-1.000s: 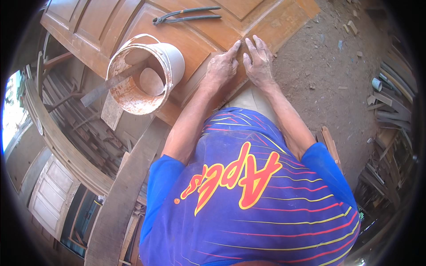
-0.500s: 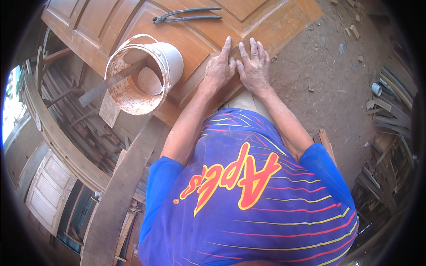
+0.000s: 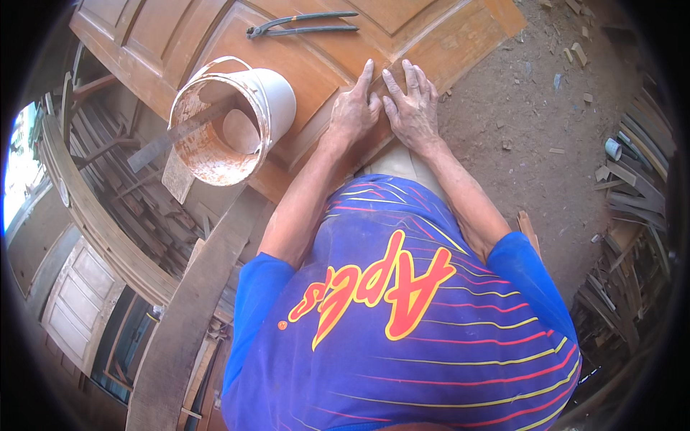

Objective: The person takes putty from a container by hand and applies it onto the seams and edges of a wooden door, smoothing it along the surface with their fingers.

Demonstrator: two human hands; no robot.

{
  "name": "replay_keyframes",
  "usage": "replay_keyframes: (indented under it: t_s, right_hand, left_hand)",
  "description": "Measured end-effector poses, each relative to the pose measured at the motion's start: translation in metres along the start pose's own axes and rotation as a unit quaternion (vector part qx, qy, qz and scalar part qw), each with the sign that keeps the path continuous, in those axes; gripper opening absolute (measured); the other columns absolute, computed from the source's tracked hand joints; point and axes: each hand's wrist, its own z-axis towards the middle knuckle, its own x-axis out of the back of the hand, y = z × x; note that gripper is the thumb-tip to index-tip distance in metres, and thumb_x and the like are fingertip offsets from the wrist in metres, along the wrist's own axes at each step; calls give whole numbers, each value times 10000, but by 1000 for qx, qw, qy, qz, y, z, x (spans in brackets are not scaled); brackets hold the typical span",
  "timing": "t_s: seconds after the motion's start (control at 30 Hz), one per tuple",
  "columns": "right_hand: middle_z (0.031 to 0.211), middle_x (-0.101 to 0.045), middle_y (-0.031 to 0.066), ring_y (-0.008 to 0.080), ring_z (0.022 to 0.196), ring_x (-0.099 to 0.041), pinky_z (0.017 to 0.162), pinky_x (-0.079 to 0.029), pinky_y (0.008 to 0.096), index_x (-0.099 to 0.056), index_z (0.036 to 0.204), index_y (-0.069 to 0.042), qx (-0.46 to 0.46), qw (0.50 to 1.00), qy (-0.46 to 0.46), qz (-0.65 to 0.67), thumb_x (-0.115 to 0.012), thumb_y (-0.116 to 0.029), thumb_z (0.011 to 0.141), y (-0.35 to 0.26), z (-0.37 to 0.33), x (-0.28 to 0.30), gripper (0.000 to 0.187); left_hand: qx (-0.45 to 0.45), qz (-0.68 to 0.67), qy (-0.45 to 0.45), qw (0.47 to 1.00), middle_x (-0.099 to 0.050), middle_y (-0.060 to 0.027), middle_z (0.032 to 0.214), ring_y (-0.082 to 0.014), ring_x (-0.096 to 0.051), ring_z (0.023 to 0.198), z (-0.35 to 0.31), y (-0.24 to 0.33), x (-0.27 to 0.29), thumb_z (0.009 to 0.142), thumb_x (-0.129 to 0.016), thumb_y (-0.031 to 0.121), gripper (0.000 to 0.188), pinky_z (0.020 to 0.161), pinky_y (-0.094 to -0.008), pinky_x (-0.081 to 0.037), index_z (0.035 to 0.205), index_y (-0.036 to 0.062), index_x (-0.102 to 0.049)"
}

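Observation:
My left hand [image 3: 352, 111] rests on a brown wooden panelled door [image 3: 445, 54], close to its near edge. Its index finger points straight ahead, and its thumb reaches toward the other hand. Beside it, my right hand [image 3: 415, 108] lies on the same door with fingers stretched and slightly spread. Pale dust coats both hands. Whether anything thin lies under the fingers, I cannot tell. Left of my hands, a white bucket [image 3: 282, 97] is tipped toward me on the door, with reddish-brown smears inside. A flat strip [image 3: 162, 146] sticks out over its rim. Black-handled pincers [image 3: 305, 23] lie farther away.
A long plank [image 3: 180, 337] runs along my left, past stacked timber strips [image 3: 144, 208] and a pale panelled door [image 3: 83, 291]. Bare earth ground [image 3: 517, 136] with scattered wood scraps spreads to the right. Beyond it are piled offcuts [image 3: 636, 190] and a small white-and-blue can [image 3: 612, 149].
My right hand's fingers have shifted very slightly up and left on the door. The left hand, bucket and pincers look almost the same.

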Motion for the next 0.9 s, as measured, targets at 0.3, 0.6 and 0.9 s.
replay_keyframes:
  t_s: [0.3, 0.6, 0.9]
  right_hand:
    - [1644, -377, 240, 421, 1507, -372, 1210, -299, 572, -526, 1563, -98, -15, 1000, 8, 24, -693, -274, 976, 5, -1, -1, 635]
    - [1649, -381, 238, 430, 1515, -366, 1204, -319, 573, -522, 1561, -95, -37, 998, 17, 38, -697, -239, 987, 5, 0, -3, 617]
    - [1303, -630, 134, 357, 1215, -604, 1019, -489, 498, -710, 1293, -99, 27, 994, 79, 75, -761, -97, 911, 24, 10, -1, 386]
  left_hand:
    - [7, -3, 6, 1000, -730, -303, 922, -475, -726, 874, 0, -1, -3, 950, -631, 168, 752, 812, -550, -565, 1658, 207, -383]
    - [-37, 16, -9, 999, -718, -274, 869, -437, -727, 796, 2, -3, -1, 950, -619, 129, 672, 755, -529, -568, 1600, 242, -489]
    - [-110, -88, 126, 982, -758, -198, 928, -353, -753, 809, -14, -25, -16, 946, -669, 98, 323, 749, -454, -603, 1254, 137, -755]
